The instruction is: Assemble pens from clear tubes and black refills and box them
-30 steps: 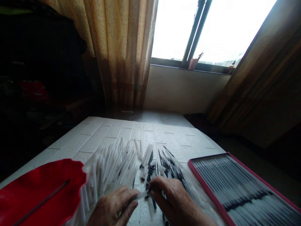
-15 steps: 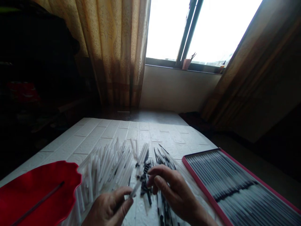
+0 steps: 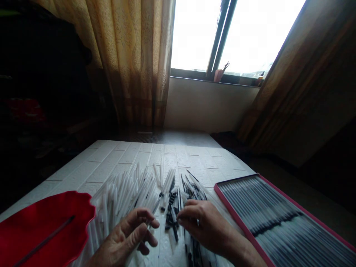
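My left hand (image 3: 129, 235) hovers beside a heap of clear plastic tubes (image 3: 125, 193), its fingers spread and curved with nothing visible between them. To its right, my right hand (image 3: 204, 224) is closed in a pinch over a small pile of black caps (image 3: 171, 205). A short greyish piece (image 3: 174, 214) shows at those fingertips; whether it is gripped cannot be made out. Thin dark-tipped sticks like pen refills (image 3: 193, 187) lie beyond the right hand, and more dark-ended tubes (image 3: 190, 246) lie partly hidden below it.
On the left is a red scalloped tray (image 3: 80, 226) with one dark-tipped stick (image 3: 47, 239) in it. A pink-rimmed box (image 3: 239, 218) at the right holds rows of clear, dark-tipped pens. The white brick-patterned tabletop (image 3: 111, 159) reaches toward a curtained window.
My left hand has let go of the clear tube it held and its fingers have spread. My right hand has lowered slightly and its fingers have come together near the black caps.
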### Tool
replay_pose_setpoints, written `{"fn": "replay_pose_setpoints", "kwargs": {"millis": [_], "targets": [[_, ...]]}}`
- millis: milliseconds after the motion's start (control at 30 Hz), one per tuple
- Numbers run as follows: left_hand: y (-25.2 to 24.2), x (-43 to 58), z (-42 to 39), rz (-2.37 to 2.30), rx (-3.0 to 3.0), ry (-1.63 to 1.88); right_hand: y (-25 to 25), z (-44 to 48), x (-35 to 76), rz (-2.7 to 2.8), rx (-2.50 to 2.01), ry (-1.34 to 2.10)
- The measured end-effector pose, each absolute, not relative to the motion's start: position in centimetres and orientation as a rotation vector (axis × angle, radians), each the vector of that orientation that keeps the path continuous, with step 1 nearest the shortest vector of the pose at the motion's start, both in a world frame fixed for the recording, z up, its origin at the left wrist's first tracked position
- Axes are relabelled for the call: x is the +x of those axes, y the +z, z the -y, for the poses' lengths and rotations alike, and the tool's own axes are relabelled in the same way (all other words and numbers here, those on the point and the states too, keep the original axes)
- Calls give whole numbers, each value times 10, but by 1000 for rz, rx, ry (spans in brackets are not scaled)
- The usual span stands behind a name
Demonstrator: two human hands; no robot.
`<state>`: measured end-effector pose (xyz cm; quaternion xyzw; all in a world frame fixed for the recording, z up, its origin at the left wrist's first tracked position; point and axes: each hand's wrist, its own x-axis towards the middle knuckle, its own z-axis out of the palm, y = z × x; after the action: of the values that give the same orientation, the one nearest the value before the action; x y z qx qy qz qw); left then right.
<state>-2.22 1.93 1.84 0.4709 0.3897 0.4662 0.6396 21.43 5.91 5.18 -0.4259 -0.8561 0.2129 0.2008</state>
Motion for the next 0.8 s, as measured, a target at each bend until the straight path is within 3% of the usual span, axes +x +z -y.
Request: {"fn": "replay_pose_setpoints", "kwargs": {"millis": [467, 633, 800], "targets": [[-11, -28, -25, -1128, 1413, 1005, 26, -47, 169, 2748, -1588, 174], [-3, -28, -26, -1114, 1594, 1040, 31, -46, 174, 2694, -1545, 473], [-3, -30, -23, -1135, 1730, 1000, 38, -56, 191, 1982, -1322, 978]]}}
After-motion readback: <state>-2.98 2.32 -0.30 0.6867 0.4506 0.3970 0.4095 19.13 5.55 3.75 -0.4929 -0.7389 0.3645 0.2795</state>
